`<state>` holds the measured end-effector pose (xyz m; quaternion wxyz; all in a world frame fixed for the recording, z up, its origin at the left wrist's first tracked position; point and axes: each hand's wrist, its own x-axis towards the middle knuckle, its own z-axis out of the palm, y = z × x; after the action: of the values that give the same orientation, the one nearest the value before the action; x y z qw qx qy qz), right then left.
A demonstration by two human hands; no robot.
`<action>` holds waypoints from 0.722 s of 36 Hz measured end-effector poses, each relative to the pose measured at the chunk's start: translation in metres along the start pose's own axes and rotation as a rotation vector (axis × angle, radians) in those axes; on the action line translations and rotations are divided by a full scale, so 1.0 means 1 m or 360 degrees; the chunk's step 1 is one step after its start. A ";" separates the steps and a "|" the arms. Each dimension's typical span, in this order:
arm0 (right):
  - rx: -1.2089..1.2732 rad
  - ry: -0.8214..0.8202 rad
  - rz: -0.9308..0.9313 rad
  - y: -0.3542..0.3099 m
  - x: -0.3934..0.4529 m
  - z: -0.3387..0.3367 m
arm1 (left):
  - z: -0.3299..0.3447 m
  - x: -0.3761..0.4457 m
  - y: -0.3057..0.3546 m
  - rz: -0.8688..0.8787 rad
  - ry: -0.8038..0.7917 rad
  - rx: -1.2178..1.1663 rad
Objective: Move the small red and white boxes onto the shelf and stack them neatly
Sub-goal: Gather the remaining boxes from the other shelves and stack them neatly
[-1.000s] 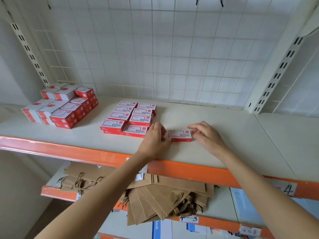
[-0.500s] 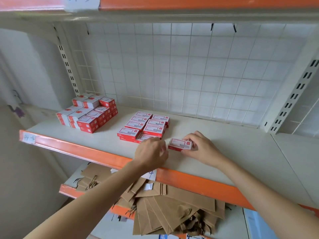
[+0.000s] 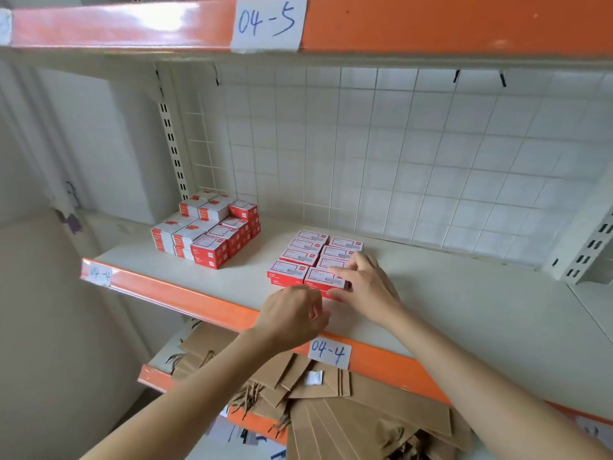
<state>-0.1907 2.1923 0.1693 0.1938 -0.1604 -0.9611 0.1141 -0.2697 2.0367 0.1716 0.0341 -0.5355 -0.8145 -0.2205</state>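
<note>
light: bright, diffuse | glare: upper orange beam | shadows: soft | edges: wide-angle bending | focus: slightly soft

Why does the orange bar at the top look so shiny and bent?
In the head view, light bounces off the glossy orange bar, making a white glare patch near its left end; the wide-angle lens curves straight edges, so the bar and the shelf look bowed and tilted.
</note>
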 end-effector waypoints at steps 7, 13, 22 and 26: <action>-0.0045 0.0024 -0.0034 0.017 -0.017 -0.015 | 0.007 0.009 0.009 0.0128 -0.0062 -0.0018; -0.0152 -0.0097 0.0006 0.048 -0.060 -0.043 | 0.016 0.019 0.048 0.0327 -0.0167 0.0154; -0.0420 -0.0216 0.0174 0.119 -0.176 -0.118 | 0.047 0.034 0.179 0.0602 -0.0165 0.0204; -0.0517 -0.0156 0.0275 0.165 -0.245 -0.168 | 0.072 0.035 0.266 0.0744 -0.0187 0.0137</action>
<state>0.1357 2.2842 0.1919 0.1079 -0.2656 -0.9578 -0.0188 -0.0354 2.1830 0.2026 0.0596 -0.7194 -0.6777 -0.1403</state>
